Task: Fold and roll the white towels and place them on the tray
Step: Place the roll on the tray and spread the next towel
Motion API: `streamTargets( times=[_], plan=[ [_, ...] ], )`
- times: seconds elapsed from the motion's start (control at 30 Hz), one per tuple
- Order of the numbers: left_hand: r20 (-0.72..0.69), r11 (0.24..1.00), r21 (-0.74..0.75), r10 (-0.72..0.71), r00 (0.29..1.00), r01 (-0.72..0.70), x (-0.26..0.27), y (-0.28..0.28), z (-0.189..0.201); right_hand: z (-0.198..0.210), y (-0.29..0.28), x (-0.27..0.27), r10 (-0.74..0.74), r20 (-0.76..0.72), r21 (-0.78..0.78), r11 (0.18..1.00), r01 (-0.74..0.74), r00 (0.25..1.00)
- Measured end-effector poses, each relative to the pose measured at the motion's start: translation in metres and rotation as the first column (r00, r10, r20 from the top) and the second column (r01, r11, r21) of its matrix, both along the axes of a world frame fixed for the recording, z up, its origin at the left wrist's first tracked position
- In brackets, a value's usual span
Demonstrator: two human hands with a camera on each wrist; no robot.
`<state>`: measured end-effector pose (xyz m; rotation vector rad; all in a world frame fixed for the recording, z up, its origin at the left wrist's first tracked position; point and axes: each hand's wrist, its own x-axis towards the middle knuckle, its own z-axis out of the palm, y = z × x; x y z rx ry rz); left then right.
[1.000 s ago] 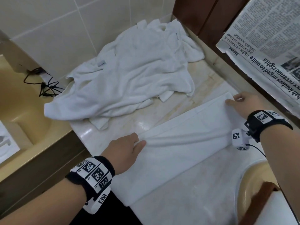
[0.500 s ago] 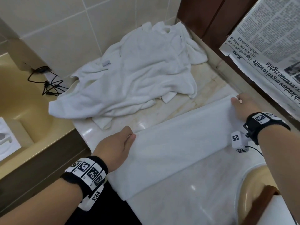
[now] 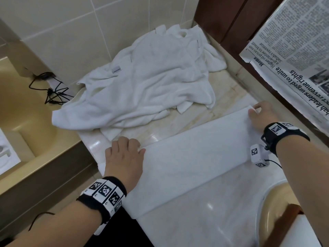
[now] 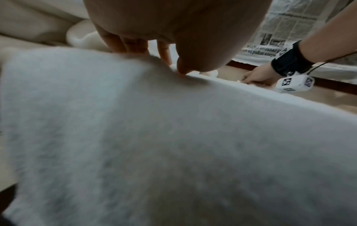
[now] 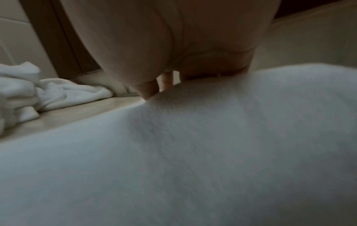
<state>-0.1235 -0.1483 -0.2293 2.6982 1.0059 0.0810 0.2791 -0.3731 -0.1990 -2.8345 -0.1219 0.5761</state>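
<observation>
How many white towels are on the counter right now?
2 that I can separate: a folded towel lying flat under the left hand and right hand, and a crumpled heap by the tiled wall, which may hold several towels.

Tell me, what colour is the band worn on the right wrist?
The band is black and carries white tags with black square patterns; the head view shows it best.

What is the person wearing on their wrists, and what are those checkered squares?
Both arms are bare, without sleeves. Each wrist carries a black band with white tiles printed in black square codes. A small white box with the same codes hangs at the right wrist, trailing a thin black cable.
</observation>
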Motion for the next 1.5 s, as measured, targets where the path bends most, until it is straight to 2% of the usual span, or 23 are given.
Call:
streamTargets(
  times=[0.1, 0.17, 0.2, 0.27, 0.33, 0.37, 0.5, 0.63, 0.73, 0.8, 0.9, 1.0, 1.07, 1.2, 1.3, 1.4, 1.5],
  plan=[
    [-0.013, 0.989, -0.070, -0.134, 0.991, 0.132, 0.001, -0.018, 0.012, 0.017, 0.008, -0.012, 0.071, 0.062, -0.175, 0.983, -0.059, 0.996],
    [-0.123, 0.955, -0.120, -0.286, 0.950, 0.272, 0.000, -0.030, 0.018, 0.032, 0.013, -0.037, 0.166, 0.147, -0.276, 0.954, -0.121, 0.975],
    [-0.178, 0.933, -0.146, -0.353, 0.919, 0.330, -0.001, -0.034, 0.017, 0.036, 0.015, -0.057, 0.189, 0.132, -0.264, 0.953, -0.149, 0.973],
    [-0.223, 0.903, -0.200, -0.419, 0.880, 0.380, -0.004, -0.039, 0.008, 0.037, 0.018, -0.105, 0.245, -0.028, -0.185, 0.952, -0.246, 0.969],
    [-0.238, 0.898, -0.227, -0.427, 0.872, 0.377, -0.006, -0.039, 0.003, 0.023, 0.016, -0.142, 0.327, -0.227, -0.162, 0.916, -0.366, 0.918],
    [-0.247, 0.897, -0.234, -0.428, 0.869, 0.375, -0.006, -0.038, 0.002, 0.016, 0.013, -0.149, 0.348, -0.279, -0.177, 0.897, -0.404, 0.895],
    [-0.277, 0.888, -0.248, -0.449, 0.849, 0.388, -0.005, -0.039, 0.003, 0.009, -0.004, -0.112, 0.266, -0.239, -0.264, 0.908, -0.326, 0.934],
    [-0.285, 0.891, -0.245, -0.442, 0.851, 0.381, -0.004, -0.040, 0.006, 0.017, -0.004, -0.070, 0.232, -0.256, -0.266, 0.916, -0.299, 0.938],
    [-0.283, 0.890, -0.270, -0.439, 0.853, 0.368, -0.004, -0.041, 0.007, 0.024, 0.004, -0.078, 0.213, -0.269, -0.272, 0.918, -0.287, 0.939],
    [-0.267, 0.891, -0.275, -0.432, 0.862, 0.361, -0.003, -0.040, 0.007, 0.030, 0.012, -0.097, 0.215, -0.279, -0.217, 0.935, -0.280, 0.936],
    [-0.230, 0.886, -0.284, -0.433, 0.872, 0.365, -0.002, -0.037, 0.009, 0.026, 0.025, -0.142, 0.316, -0.345, -0.106, 0.922, -0.371, 0.884],
    [-0.210, 0.868, -0.286, -0.471, 0.857, 0.407, -0.005, -0.032, 0.010, 0.011, 0.026, -0.167, 0.386, -0.369, -0.141, 0.876, -0.462, 0.845],
    [-0.202, 0.846, -0.269, -0.516, 0.832, 0.460, -0.011, -0.027, 0.007, 0.008, 0.023, -0.153, 0.395, -0.349, -0.166, 0.867, -0.471, 0.850],
    [-0.223, 0.785, -0.248, -0.617, 0.755, 0.568, -0.021, -0.023, 0.004, 0.016, 0.011, -0.091, 0.392, -0.335, -0.199, 0.859, -0.471, 0.857],
    [-0.197, 0.755, -0.273, -0.651, 0.733, 0.597, -0.016, -0.030, 0.004, 0.025, 0.005, -0.060, 0.396, -0.320, -0.219, 0.853, -0.474, 0.861],
    [-0.185, 0.757, -0.264, -0.647, 0.740, 0.597, -0.007, -0.036, 0.005, 0.030, 0.007, -0.056, 0.370, -0.325, -0.223, 0.864, -0.451, 0.870],
    [-0.178, 0.759, -0.264, -0.645, 0.743, 0.595, -0.006, -0.036, 0.004, 0.036, 0.016, -0.084, 0.355, -0.290, -0.154, 0.899, -0.410, 0.889]
  ],
)
